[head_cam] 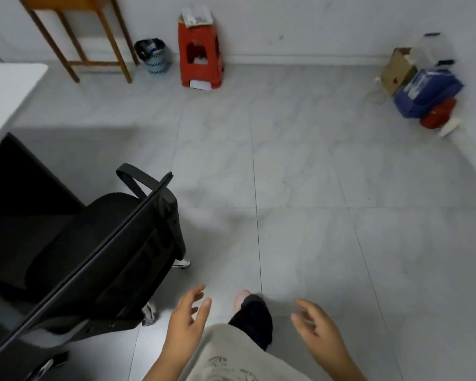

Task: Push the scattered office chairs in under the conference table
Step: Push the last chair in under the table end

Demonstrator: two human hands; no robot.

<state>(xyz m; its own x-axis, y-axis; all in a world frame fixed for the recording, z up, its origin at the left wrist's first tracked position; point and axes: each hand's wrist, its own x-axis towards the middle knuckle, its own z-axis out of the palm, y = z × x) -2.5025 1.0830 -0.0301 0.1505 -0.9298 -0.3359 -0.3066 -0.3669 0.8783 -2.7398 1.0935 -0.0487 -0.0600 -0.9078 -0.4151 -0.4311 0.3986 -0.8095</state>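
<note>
Nearest the camera, two bare hands are held out low over the pale grey tiled floor, above a light beige garment and a black-clad leg with a pinkish shoe tip. The left hand is seen with its fingers loosely spread and relaxed, grasping nothing; it is positioned just beside the backrest of the black mesh office chair but apart from it. The right hand is likewise seen with fingers gently curved and released, nothing being held. At the far left, the corner of a white conference table is visible, with a flat black panel shown below its edge. The office chair is placed next to that table, its seat turned toward the table and its curved armrest and backrest frame toward the open floor; whether the seat reaches under the tabletop cannot be told. Against the white wall, brown wooden table legs are seen, then a small blue latticed waste basket with a black liner, then a red plastic stool with papers stacked on top. At the far right, near the wall, a brown cardboard box, a blue bag and a red object are grouped together, touching one another.
</note>
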